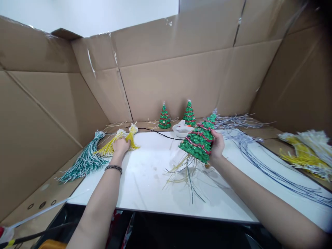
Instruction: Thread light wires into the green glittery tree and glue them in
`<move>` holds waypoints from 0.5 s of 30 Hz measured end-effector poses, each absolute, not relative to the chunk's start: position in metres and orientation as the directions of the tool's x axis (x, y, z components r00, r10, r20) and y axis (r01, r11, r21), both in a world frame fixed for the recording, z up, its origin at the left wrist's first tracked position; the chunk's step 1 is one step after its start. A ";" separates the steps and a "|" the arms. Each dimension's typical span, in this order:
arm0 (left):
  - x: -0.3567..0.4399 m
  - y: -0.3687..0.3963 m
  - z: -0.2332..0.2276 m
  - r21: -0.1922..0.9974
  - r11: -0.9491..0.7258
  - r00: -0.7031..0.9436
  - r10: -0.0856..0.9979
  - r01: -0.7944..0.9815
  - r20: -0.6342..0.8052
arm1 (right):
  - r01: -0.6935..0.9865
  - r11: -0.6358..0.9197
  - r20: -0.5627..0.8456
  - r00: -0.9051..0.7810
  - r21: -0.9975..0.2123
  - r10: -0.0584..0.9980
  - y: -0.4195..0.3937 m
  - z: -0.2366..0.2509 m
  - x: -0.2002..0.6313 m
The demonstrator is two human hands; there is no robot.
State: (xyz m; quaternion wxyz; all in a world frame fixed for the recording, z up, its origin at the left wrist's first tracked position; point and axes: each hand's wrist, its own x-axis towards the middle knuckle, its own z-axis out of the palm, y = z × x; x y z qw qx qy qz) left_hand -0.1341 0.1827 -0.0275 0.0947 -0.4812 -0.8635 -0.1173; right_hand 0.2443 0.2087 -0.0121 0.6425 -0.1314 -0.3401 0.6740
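Right hand [216,145] clamped round the tree [199,140], held tilted over the white board [145,180] w/ wires [185,174] trailing — looks light, bead skin prob. fragile, so grip mid-cone; left hand [120,146] closed on yellow bundle [114,145].

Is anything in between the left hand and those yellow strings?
No. The left hand already rests on the yellow strings, touching them. The right hand holds the green tree off to the side.
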 end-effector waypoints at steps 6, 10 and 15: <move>-0.147 0.192 -0.032 0.070 0.579 -0.581 0.792 0.812 0.187 | -0.779 0.041 0.272 -0.169 -0.626 0.947 0.205 -0.007 0.244; -0.150 0.188 -0.027 0.086 0.619 -0.620 0.750 0.781 0.231 | -0.771 0.028 0.297 -0.211 -0.636 0.931 0.202 -0.006 0.242; -0.178 0.172 -0.022 0.115 0.727 -0.695 0.580 0.677 0.425 | -0.783 -0.033 0.343 -0.310 -0.621 0.887 0.198 -0.005 0.242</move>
